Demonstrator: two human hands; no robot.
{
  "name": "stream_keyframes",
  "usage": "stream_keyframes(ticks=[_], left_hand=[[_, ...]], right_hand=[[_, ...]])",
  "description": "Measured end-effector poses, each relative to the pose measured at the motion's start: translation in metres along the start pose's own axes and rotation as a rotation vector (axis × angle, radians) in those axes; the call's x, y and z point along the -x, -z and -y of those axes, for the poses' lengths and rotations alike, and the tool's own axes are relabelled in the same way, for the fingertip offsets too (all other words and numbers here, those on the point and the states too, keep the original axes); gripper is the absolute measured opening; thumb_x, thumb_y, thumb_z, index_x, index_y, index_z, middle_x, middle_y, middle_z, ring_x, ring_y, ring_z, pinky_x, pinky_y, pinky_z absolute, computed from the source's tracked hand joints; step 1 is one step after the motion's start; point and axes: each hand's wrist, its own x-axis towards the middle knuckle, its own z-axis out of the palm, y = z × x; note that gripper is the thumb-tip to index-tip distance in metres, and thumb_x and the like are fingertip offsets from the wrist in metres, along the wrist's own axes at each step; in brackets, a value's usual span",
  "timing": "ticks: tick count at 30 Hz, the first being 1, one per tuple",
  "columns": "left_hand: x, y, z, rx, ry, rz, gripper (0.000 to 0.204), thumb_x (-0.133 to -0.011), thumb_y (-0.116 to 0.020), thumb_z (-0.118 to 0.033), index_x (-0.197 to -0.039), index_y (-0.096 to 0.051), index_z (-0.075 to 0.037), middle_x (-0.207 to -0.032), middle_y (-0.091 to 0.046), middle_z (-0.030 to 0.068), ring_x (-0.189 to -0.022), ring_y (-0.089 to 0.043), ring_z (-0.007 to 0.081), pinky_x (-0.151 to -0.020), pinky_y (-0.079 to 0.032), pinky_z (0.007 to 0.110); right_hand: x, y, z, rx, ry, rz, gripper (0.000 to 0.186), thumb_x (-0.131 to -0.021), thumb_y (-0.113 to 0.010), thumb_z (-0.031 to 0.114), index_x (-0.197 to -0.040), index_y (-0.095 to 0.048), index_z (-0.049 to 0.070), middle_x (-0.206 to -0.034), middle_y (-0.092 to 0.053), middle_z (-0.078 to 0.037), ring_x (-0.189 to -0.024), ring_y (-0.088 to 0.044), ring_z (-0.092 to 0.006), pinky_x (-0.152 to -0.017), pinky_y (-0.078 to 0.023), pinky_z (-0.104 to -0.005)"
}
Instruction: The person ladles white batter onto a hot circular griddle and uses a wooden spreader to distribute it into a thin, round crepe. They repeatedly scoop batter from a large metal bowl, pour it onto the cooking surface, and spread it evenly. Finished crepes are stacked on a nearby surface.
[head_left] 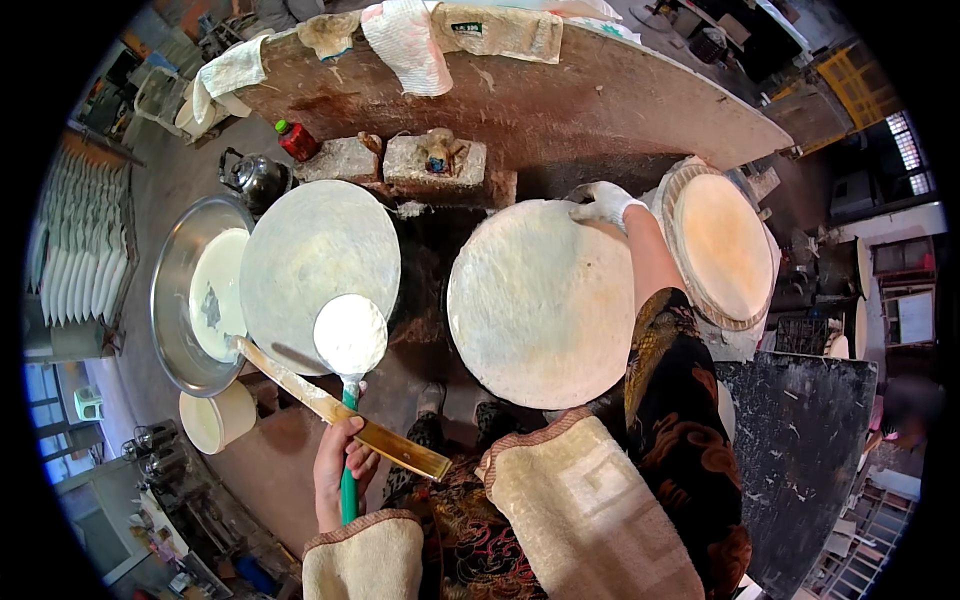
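The left hand (340,470) has its grip closed round the green handle of a ladle (350,340), whose round bowl is full of white batter and held level over the near edge of the left griddle (318,262), probably to keep the liquid from spilling. The right hand (603,203), in a white glove, rests at the far rim of the right griddle (540,300), fingers curled over the thin pale sheet lying on it; whether it pinches the sheet or only presses on it cannot be told. A long wooden scraper (340,412) lies slantwise under the ladle, one end reaching toward the steel basin (175,300) that holds more white batter, close at the person's left for easy dipping. A cream bucket (218,417) stands below the basin. Beyond the right hand, a round woven tray (722,248) carries a pale finished sheet. A dark kettle (255,178) and a red-bodied bottle (296,140) sit behind the left griddle, with cloths (405,40) draped on the brown counter (600,100) farther back.
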Motion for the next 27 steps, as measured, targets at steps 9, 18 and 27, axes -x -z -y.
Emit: stream_keyframes(ticks=[9,18,27], left_hand=[[-0.002,-0.009,-0.005,-0.035,0.022,0.025,0.040,-0.085,-0.049,-0.004,-0.125,-0.043,-0.004,-0.047,-0.035,-0.0056,-0.032,-0.035,0.0045,-0.028,-0.032,0.018],[-0.012,-0.012,-0.009,-0.073,0.025,0.077,0.039,-0.085,-0.050,-0.005,-0.123,-0.044,-0.002,-0.048,-0.036,-0.0063,-0.032,-0.036,0.0037,-0.028,-0.033,0.017],[-0.025,-0.031,-0.012,-0.103,0.089,0.278,0.044,-0.087,-0.047,-0.004,-0.130,-0.039,-0.003,-0.051,-0.036,-0.0055,-0.033,-0.035,0.0035,-0.030,-0.032,0.017]], right_hand=[[0.071,0.019,0.011,-0.550,0.061,-0.156,0.023,-0.076,-0.069,0.014,-0.095,-0.066,0.000,-0.088,-0.067,-0.005,-0.081,-0.061,-0.0119,-0.076,-0.048,-0.0255],[0.228,0.046,0.070,-0.654,0.158,-0.505,0.022,-0.077,-0.068,0.009,-0.095,-0.064,-0.002,-0.086,-0.066,-0.006,-0.078,-0.059,-0.0109,-0.071,-0.048,-0.0236],[0.262,0.128,-0.054,-0.393,-0.141,-1.007,0.030,-0.081,-0.067,0.019,-0.103,-0.064,-0.001,-0.091,-0.066,-0.005,-0.078,-0.057,-0.0091,-0.073,-0.047,-0.0242]])
